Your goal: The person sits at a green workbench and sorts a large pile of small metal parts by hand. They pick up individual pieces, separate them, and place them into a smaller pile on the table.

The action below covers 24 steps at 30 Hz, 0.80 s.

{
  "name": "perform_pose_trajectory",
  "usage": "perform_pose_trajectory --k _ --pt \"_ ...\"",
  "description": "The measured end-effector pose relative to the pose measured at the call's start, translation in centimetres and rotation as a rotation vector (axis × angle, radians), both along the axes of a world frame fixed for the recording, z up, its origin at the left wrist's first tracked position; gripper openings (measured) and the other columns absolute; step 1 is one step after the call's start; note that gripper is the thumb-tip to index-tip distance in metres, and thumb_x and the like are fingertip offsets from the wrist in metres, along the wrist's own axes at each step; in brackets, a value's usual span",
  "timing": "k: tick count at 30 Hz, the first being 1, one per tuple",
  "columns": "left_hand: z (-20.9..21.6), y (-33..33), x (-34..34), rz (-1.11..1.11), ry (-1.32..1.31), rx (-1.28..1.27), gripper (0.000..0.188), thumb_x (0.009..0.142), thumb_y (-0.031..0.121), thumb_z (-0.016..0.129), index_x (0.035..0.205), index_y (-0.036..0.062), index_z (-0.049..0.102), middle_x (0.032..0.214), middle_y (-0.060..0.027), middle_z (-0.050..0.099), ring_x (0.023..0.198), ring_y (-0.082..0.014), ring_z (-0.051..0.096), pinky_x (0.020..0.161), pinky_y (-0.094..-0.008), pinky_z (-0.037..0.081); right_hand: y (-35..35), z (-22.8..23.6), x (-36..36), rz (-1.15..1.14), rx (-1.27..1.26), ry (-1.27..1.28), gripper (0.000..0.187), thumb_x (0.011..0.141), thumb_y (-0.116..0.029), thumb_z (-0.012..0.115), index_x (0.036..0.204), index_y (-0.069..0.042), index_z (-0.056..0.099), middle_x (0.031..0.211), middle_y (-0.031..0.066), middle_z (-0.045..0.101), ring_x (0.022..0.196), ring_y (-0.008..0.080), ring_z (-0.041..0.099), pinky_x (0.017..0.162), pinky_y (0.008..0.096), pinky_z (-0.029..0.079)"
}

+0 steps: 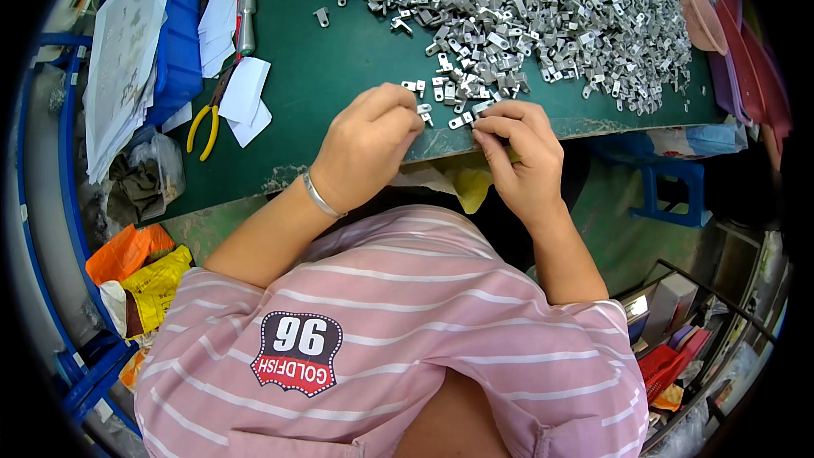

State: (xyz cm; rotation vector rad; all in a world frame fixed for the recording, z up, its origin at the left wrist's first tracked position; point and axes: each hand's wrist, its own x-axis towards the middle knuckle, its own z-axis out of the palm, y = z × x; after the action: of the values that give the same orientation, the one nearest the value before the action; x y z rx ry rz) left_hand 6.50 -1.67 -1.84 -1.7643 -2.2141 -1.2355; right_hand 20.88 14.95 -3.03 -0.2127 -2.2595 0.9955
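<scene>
A large heap of small silvery metal brackets (543, 25), bent and with holes, covers much of the far and right side of the green table (314, 68). Near the front edge my left hand (369, 146) is closed, fingers curled down beside a few loose brackets (415, 86); what sits between its fingertips is hidden. To its right, my right hand (527, 157) is closed too, thumb and fingers pinched at a metal bracket (482, 108) by the heap's near end. Another bracket (460, 120) lies flat just left of those fingertips.
Yellow-handled pliers (203, 129) and white paper slips (245, 93) lie at the left, beside a blue bin (180, 51) and stacked sheets (125, 59). A pink basket (704, 21) and red trays (750, 55) stand at the far right. Below is a blue stool (678, 191).
</scene>
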Motion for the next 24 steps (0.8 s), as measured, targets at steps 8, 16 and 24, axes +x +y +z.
perform_pose_trajectory --k 8,16,24 --pt "0.4 -0.9 -0.3 -0.056 -0.143 -0.040 0.028 0.072 -0.002 0.080 0.097 -0.0001 0.067 0.097 -0.0113 0.063 0.082 -0.0249 0.063 0.071 -0.0340 0.053 -0.5 -0.3 -0.7 0.024 0.337 -0.031 0.021 0.074 -0.003 0.075 0.095 -0.008 0.070 0.094 0.0022 0.069 0.091 0.0248 0.061 0.081 0.0377 0.043" --pt "0.5 -0.5 -0.3 0.043 -0.249 -0.139 0.023 0.078 -0.001 0.077 0.099 -0.0005 0.066 0.093 -0.0093 0.061 0.070 -0.0191 0.059 0.064 -0.0299 0.050 -0.5 -0.7 -0.5 0.056 0.465 0.121 0.028 0.070 -0.002 0.073 0.097 -0.006 0.070 0.096 0.0046 0.067 0.087 0.0260 0.061 0.078 0.0385 0.046" --pt "0.4 -2.1 -1.0 0.088 -0.166 -0.163 0.012 0.083 0.001 0.073 0.091 -0.0009 0.065 0.088 -0.0095 0.059 0.067 -0.0186 0.058 0.061 -0.0296 0.048 0.0 -0.3 0.2 0.081 0.275 0.069 0.029 0.070 0.004 0.071 0.098 -0.003 0.069 0.098 0.0099 0.066 0.090 0.0306 0.061 0.078 0.0397 0.048"
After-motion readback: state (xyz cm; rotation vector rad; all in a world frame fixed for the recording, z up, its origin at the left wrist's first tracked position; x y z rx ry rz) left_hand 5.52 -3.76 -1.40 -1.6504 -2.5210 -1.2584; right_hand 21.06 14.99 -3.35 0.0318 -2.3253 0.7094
